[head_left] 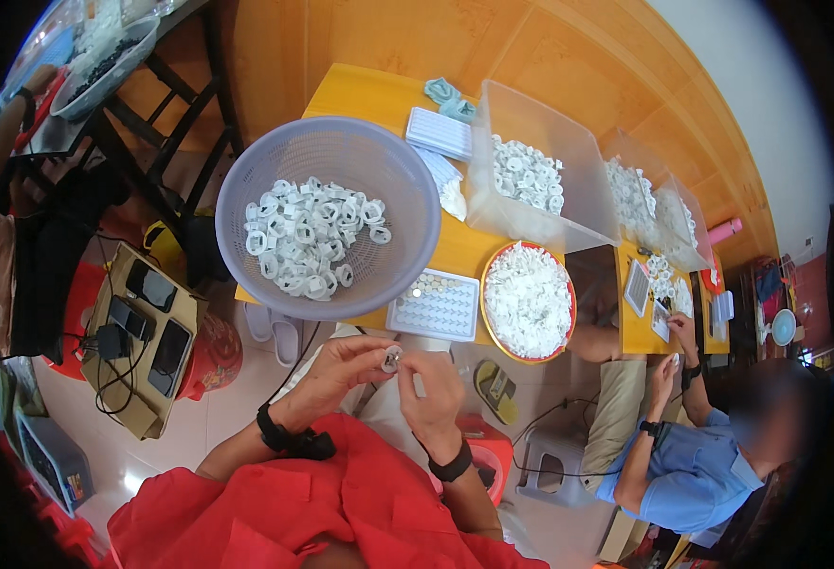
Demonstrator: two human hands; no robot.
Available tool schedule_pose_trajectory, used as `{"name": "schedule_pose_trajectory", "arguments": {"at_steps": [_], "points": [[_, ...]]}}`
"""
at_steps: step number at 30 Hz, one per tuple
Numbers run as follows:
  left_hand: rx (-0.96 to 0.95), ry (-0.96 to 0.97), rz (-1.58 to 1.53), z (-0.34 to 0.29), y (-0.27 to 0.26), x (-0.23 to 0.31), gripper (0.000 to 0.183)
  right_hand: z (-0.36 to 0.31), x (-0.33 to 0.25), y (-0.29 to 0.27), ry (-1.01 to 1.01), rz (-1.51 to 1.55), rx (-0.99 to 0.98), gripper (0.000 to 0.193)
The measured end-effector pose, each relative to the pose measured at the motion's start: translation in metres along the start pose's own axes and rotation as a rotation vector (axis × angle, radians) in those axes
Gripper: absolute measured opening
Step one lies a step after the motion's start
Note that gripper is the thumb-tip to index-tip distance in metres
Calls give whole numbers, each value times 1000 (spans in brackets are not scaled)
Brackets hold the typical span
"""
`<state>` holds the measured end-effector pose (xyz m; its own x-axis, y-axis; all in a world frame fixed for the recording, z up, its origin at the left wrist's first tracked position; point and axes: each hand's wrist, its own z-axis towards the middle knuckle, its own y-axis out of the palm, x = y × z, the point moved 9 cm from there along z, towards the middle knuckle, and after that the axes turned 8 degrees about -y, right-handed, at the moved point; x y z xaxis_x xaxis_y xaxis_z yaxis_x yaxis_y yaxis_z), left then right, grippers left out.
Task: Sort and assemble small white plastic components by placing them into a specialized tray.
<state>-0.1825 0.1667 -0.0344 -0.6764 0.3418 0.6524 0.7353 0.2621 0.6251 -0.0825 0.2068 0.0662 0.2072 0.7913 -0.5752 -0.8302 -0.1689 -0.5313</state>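
Between the thumb and fingers of my left hand (336, 375) is a small white ring-shaped plastic part (392, 357) with a dark spot in its middle. My right hand (433, 396) is closed right beside it, fingertips pinched near the part's edge; whatever they hold is too small to make out. Just beyond my hands lies a white compartment tray (436, 327) with small pale discs in some slots. A round red-rimmed tray (570, 327) heaped with small white pieces (528, 299) is to its right. At the left, a large grey-purple basket (421, 213) holds many white ring parts (308, 237).
A clear bin (583, 204) of white parts and a stacked white tray (439, 133) stand farther back on the yellow table (350, 90). A box of phones and cables (142, 403) is at left. A co-worker in blue (692, 465) works at right.
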Motion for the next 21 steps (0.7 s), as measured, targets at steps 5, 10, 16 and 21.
{"name": "schedule_pose_trajectory", "arguments": {"at_steps": [5,10,16,21], "points": [[17,14,27,-2,0,2,23,-2,-4,4,-68,-59,1,19],[18,30,75,-2,1,4,23,-6,-5,10,-85,-66,-53,18],[-9,-5,93,1,-2,-5,23,-11,2,15,-32,15,-142,16],[-19,15,133,1,5,-1,23,-14,20,9,143,139,-79,15]]}}
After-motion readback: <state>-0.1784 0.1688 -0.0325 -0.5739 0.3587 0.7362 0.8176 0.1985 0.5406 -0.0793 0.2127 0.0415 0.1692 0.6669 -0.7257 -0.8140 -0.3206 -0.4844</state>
